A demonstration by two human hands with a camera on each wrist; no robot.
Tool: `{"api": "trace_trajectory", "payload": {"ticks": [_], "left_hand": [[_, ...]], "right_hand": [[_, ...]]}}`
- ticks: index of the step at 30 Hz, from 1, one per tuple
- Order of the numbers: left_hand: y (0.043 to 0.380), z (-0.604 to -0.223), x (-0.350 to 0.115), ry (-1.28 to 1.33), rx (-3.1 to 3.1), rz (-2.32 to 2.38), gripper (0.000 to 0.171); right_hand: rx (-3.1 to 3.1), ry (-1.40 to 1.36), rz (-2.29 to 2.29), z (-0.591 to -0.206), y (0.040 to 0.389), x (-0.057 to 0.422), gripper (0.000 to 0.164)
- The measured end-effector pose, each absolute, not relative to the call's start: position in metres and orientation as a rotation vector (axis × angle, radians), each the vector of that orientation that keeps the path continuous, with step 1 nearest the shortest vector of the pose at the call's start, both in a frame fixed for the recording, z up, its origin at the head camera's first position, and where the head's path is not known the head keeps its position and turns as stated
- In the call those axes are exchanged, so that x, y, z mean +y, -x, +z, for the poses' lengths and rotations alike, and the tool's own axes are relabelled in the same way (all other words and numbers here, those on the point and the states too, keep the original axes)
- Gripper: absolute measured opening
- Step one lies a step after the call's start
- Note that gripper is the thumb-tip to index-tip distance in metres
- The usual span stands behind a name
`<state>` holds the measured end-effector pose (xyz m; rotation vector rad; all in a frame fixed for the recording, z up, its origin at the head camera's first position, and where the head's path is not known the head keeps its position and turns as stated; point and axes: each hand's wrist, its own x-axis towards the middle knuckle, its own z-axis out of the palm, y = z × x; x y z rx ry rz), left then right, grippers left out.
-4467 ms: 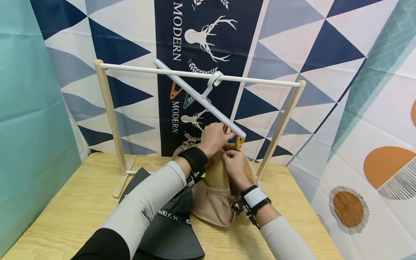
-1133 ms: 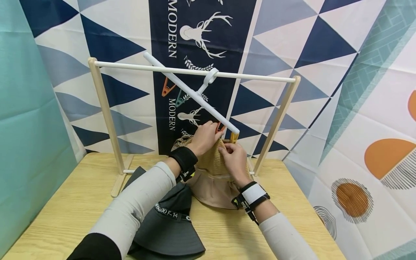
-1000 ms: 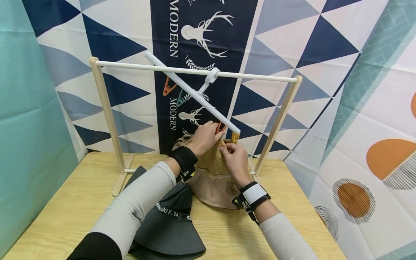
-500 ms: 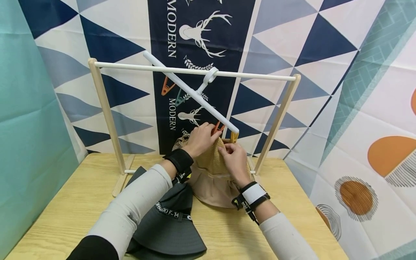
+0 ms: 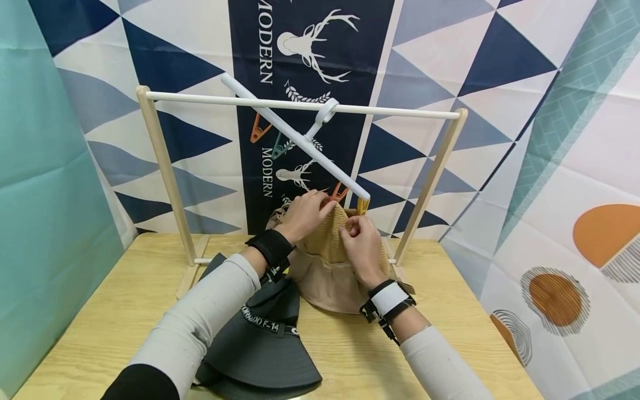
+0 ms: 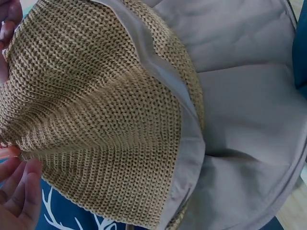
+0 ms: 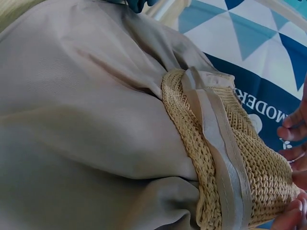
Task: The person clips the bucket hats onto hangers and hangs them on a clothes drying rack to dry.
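Observation:
A tan knitted sun hat (image 5: 327, 244) with a beige cloth brim hangs crown up beneath a pale hanger (image 5: 305, 145). An orange clip (image 5: 339, 192) meets its gathered top; a yellow clip (image 5: 362, 206) sits at the hanger's low end. My left hand (image 5: 302, 214) has its fingertips beside the orange clip; in the left wrist view its fingers (image 6: 29, 179) lie loosely straight by the crown. My right hand (image 5: 362, 244) is at the crown's right side, fingers loosely bent, no clear pinch visible. The right wrist view shows the crown (image 7: 264, 167) and fingertips at the edge.
A dark grey bucket hat (image 5: 260, 350) lies on the wooden table (image 5: 85, 333) under my left forearm. The white rail (image 5: 400, 112) of a wooden stand (image 5: 165, 172) carries the hanger. Another orange clip (image 5: 258, 130) and a green clip (image 5: 279, 147) hang at its far side.
My left hand has drawn slightly left, uncovering more of the orange clip. My right fingers have loosened a little at the crown. Compared with several seconds ago, the brim sits higher.

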<state>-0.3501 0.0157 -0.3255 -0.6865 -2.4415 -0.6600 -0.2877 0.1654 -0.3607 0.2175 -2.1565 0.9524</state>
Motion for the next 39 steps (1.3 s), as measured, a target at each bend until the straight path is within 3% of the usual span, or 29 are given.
{"api": "trace_trajectory", "payload": {"ticks": [9,39], "left_hand": [[0.352,-0.331,0.010,0.716,-2.438,-0.677,0.031],[0.338,-0.354,-0.004,0.613,-2.542,-0.769,0.026]], "right_hand": [[-2.175,-0.306,0.901,-0.363,0.288,0.168,0.004],[-2.493,-0.408,1.008,-0.363,0.272,0.158,0.014]]}}
